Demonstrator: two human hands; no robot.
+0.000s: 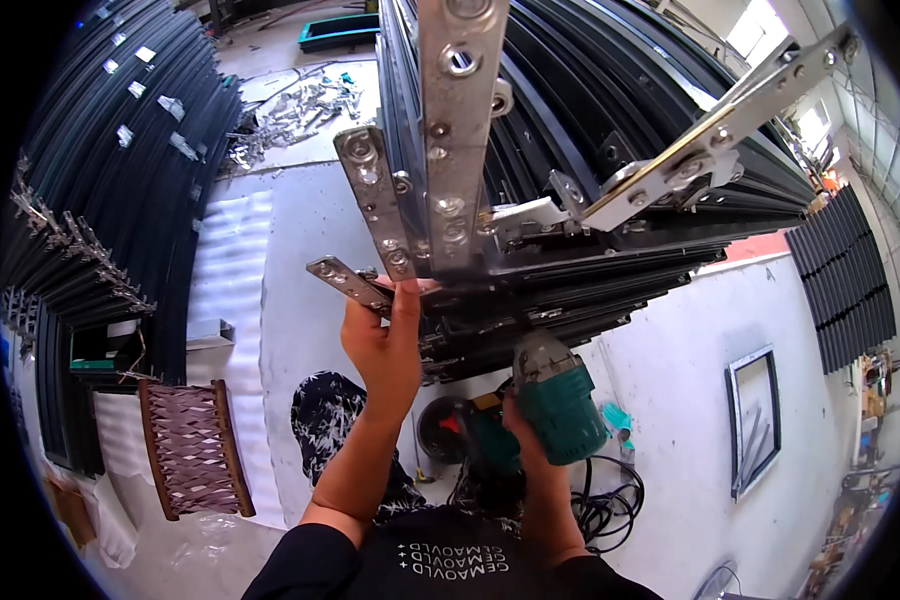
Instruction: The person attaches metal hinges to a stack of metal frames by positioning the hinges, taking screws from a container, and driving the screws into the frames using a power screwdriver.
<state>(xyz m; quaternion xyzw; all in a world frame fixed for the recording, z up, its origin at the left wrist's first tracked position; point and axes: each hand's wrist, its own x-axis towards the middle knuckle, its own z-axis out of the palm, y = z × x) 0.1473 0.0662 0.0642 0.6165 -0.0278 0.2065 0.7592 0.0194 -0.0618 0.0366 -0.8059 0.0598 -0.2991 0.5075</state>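
My left hand [382, 345] is closed, thumb upward, around the lower end of a silver metal window hinge [372, 190], beside the edge of a stacked black frame. Its riveted arms fan out above and to the left of my fingers. My right hand [526, 428] is wrapped round the handle of a teal cordless power driver [562, 412] with a grey nose. The driver's nose points up at the black frames [570, 310]; its tip is blurred, so I cannot tell whether it touches anything. Another hinge arm [720, 135] sticks out to the right.
Long black profiles [120, 130] are stacked at the left. Loose metal hinges [300, 110] lie heaped on a far sheet. A woven brown stool [198, 450] stands at the lower left. Black cable [615, 505] coils on the floor by my right arm; a small frame [753, 420] lies farther right.
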